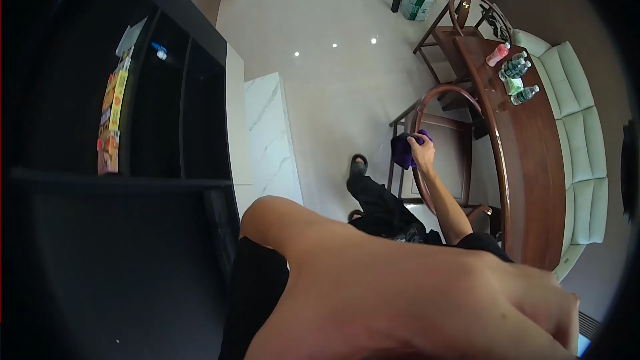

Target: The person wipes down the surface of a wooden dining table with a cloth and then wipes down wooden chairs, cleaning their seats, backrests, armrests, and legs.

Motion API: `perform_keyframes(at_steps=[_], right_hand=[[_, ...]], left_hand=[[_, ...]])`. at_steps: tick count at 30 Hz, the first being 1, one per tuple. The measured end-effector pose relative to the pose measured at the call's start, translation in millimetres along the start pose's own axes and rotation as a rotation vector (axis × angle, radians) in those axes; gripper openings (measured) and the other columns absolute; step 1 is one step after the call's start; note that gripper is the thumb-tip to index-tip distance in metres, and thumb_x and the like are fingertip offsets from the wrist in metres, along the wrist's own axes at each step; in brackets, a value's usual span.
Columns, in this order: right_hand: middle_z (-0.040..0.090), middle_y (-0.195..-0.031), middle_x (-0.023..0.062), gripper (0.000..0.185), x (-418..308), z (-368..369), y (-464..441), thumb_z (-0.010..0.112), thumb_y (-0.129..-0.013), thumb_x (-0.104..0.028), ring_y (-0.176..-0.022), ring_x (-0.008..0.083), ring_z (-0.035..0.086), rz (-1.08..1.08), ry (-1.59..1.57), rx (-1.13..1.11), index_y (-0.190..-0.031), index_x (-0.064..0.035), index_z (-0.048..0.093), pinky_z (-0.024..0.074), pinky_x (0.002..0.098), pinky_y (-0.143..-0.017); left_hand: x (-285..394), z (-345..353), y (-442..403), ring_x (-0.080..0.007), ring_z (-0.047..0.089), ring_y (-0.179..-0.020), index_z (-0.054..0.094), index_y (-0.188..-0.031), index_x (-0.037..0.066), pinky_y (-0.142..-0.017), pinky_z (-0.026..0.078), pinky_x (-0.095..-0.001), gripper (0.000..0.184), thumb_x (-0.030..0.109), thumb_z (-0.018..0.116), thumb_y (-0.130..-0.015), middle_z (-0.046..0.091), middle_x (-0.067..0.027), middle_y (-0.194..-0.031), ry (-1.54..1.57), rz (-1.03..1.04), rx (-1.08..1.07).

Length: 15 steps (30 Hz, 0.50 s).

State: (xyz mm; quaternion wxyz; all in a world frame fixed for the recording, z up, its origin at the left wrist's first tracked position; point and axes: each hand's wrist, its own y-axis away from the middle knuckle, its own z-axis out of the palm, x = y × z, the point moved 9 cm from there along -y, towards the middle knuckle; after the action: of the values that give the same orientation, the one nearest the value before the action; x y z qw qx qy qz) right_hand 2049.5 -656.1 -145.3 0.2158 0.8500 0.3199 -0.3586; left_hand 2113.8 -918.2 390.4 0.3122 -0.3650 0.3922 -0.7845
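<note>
My right hand is closed on a purple and black cloth, which hangs from the fingers in front of a wooden armchair. The folds hide what kind of cloth item it is. Very near the camera, my left arm crosses the lower part of the view. My left hand is at its right end, with the back of the hand toward me and the fingers mostly hidden past the lower right edge.
A long wooden table on the right bears several bottles. Beyond it stands a pale green sofa. To the left, a black shelf unit holds boxes. A marble-patterned slab lies beside it. Far back is a carton.
</note>
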Motion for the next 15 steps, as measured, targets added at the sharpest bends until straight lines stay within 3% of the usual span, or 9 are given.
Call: perform_keyframes(at_steps=[2,5,8,9,10,11,13,15], right_hand=[[0.073,-0.095,0.0219,0.043,7,7,-27,0.074,-0.077,-0.041,-0.093,0.0378,0.07,-0.001,-0.014,0.16,-0.107,-0.0094,0.075,0.0539,0.0442,-0.086],[0.068,-0.107,0.0254,0.047,8,6,-58,0.073,-0.079,-0.043,-0.101,0.0401,0.065,0.09,0.076,0.334,-0.109,-0.0071,0.073,0.0507,0.0453,-0.092],[0.065,-0.112,0.0257,0.053,39,23,-112,0.072,-0.079,-0.046,-0.108,0.0415,0.062,0.244,0.052,0.292,-0.116,-0.0079,0.071,0.0484,0.0458,-0.098],[0.065,-0.114,0.0261,0.055,49,28,-106,0.071,-0.078,-0.046,-0.109,0.0417,0.062,0.377,0.091,0.269,-0.117,-0.0078,0.07,0.0481,0.0461,-0.099],[0.065,-0.117,0.0265,0.058,60,41,-116,0.07,-0.079,-0.048,-0.111,0.0416,0.062,0.366,0.122,0.274,-0.122,-0.0086,0.069,0.0478,0.0467,-0.1],[0.065,-0.119,0.0274,0.059,48,42,-120,0.068,-0.08,-0.048,-0.113,0.0416,0.061,0.389,0.115,0.227,-0.124,-0.0094,0.068,0.0481,0.0466,-0.1],[0.065,-0.119,0.028,0.061,33,40,-127,0.068,-0.081,-0.048,-0.114,0.0416,0.061,0.366,0.121,0.229,-0.128,-0.0097,0.066,0.0485,0.0461,-0.099],[0.068,-0.115,0.0247,0.065,14,33,-129,0.068,-0.08,-0.05,-0.11,0.0385,0.065,0.416,0.17,0.248,-0.128,-0.0054,0.065,0.0501,0.0449,-0.098]], left_hand=[[6,-31,-4,-0.0283,0.054,-0.122,0.039,-0.148,-0.007,-0.099,0.04,-0.0407,0.121,0.091,0.033,-0.077,0.054,-0.0213,-0.139,-0.012,-0.081,-0.031],[11,-98,-3,-0.0283,0.054,-0.124,0.04,-0.147,-0.006,-0.102,0.04,-0.0413,0.115,0.089,0.03,-0.082,0.054,-0.0208,-0.14,-0.043,-0.238,-0.045],[12,-193,10,-0.0283,0.053,-0.127,0.041,-0.147,-0.005,-0.105,0.04,-0.0419,0.11,0.086,0.026,-0.086,0.054,-0.0204,-0.141,-0.162,-0.455,-0.006],[12,-236,22,-0.0283,0.053,-0.128,0.042,-0.147,-0.004,-0.106,0.04,-0.0421,0.109,0.085,0.025,-0.088,0.054,-0.0202,-0.141,-0.248,-0.537,0.069],[12,-287,43,-0.0283,0.053,-0.129,0.042,-0.147,-0.004,-0.107,0.04,-0.0423,0.107,0.084,0.024,-0.089,0.054,-0.0201,-0.142,-0.366,-0.624,0.195],[16,-344,79,-0.026,0.054,-0.128,0.045,-0.145,-0.002,-0.106,0.041,-0.0402,0.089,0.072,0.027,-0.099,0.056,-0.0188,-0.139,-0.538,-0.704,0.374],[24,-459,227,-0.0251,0.056,-0.126,0.047,-0.143,-0.002,-0.107,0.042,-0.0375,0.054,0.032,0.057,-0.103,0.058,-0.0158,-0.138,-0.925,-0.964,0.782],[68,-533,427,-0.0264,0.056,-0.126,0.054,-0.138,0.0,-0.107,0.043,-0.0385,0.048,0.023,0.065,-0.097,0.059,-0.0173,-0.136,-1.305,-1.091,1.102]])
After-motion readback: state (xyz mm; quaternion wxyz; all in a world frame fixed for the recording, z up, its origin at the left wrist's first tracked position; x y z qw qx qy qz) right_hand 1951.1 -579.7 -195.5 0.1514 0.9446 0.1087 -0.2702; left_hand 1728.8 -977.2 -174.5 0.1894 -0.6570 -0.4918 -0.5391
